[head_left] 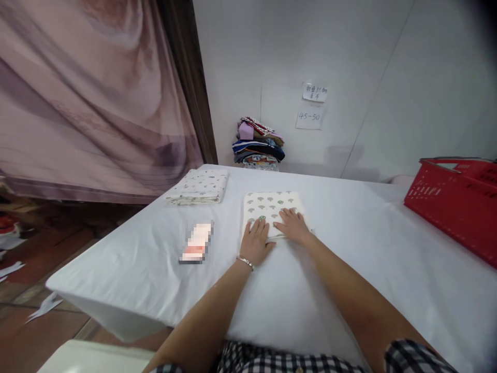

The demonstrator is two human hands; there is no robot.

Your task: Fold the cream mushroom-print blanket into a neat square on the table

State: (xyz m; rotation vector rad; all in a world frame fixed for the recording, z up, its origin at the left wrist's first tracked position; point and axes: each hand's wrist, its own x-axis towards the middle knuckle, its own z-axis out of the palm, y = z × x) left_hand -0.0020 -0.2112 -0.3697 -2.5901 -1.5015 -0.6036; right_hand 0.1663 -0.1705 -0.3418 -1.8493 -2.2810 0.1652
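Note:
A folded cream cloth with small green tree prints (272,204) lies on the white-covered table (349,248) in front of me. My left hand (255,242) rests flat on its near left edge, fingers stretched out, a bracelet on the wrist. My right hand (292,225) lies flat on the near right part of the same cloth, fingers spread. Neither hand grips anything.
A second folded printed cloth (200,187) lies at the far left of the table. A blurred pink object (196,243) sits left of my hands. A red basket (458,202) stands at the right. Stacked colourful clothes (258,145) lie against the back wall. A pink curtain (89,98) hangs at left.

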